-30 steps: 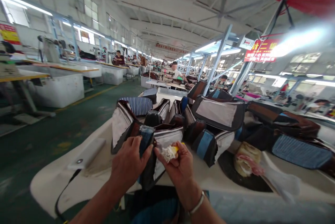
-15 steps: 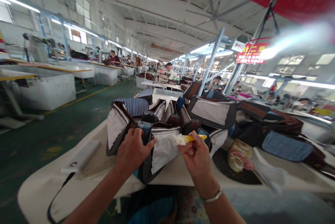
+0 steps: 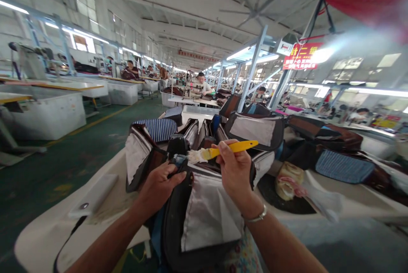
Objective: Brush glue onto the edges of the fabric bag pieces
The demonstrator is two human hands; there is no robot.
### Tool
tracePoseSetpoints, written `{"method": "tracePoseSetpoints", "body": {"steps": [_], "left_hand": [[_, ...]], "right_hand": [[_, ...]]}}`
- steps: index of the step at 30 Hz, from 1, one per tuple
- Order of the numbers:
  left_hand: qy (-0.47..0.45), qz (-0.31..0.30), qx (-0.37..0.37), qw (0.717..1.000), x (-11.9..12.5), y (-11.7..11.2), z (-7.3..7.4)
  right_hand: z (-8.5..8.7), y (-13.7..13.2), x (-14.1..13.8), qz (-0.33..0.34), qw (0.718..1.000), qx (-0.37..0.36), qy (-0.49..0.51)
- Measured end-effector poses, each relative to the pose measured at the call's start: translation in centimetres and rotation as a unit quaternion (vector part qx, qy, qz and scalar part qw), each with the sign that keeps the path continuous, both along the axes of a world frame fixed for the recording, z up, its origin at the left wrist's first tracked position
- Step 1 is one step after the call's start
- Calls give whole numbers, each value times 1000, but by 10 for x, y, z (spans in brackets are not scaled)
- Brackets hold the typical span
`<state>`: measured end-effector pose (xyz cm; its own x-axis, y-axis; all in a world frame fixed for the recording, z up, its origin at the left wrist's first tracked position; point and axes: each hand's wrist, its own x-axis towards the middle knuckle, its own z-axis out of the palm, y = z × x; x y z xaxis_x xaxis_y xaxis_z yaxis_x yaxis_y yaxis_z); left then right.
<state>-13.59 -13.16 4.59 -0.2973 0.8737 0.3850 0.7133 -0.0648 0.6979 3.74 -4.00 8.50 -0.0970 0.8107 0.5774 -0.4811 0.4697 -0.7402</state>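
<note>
My right hand [image 3: 235,170] grips a yellow-handled brush [image 3: 237,147], its bristles caked with white paste and pointing left. Under it is a dark bag piece [image 3: 212,213] with a pale lining panel, tilted over the table's front edge towards my lap. My left hand [image 3: 162,183] pinches the upper left edge of this bag piece, thumb on top. The bristles are close to a bluish strip of fabric [image 3: 180,160] by my left fingertips; whether they touch it I cannot tell.
More bag pieces [image 3: 258,130] crowd the far side of the white table [image 3: 41,230]. A paste-smeared container [image 3: 288,179] with a plastic bag stands on a dark round mat at right. A grey-white block [image 3: 94,196] lies at left. Co-workers sit at machines farther off.
The bag piece has been pulled nearer and tipped over the table edge by my left hand. My right hand has raised the brush, its bristles now farther left near the bag's top edge.
</note>
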Motion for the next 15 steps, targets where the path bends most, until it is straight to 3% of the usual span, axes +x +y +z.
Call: {"method": "tracePoseSetpoints", "body": {"steps": [4, 6, 9, 13, 15], "left_hand": [[-83, -41, -22, 996, 12, -3, 7], [-122, -64, -41, 990, 15, -4, 8], [-128, -52, -60, 989, 16, -3, 5], [-145, -67, -61, 985, 16, -1, 1], [-160, -69, -67, 983, 15, -1, 1]], "right_hand": [[-4, 7, -1, -39, 968, 181, -169], [-4, 12, 6, -60, 948, 233, -209], [-2, 13, 15, -87, 943, 247, -204], [-1, 9, 21, -20, 935, 278, -220], [-1, 6, 23, -29, 937, 267, -221]]}}
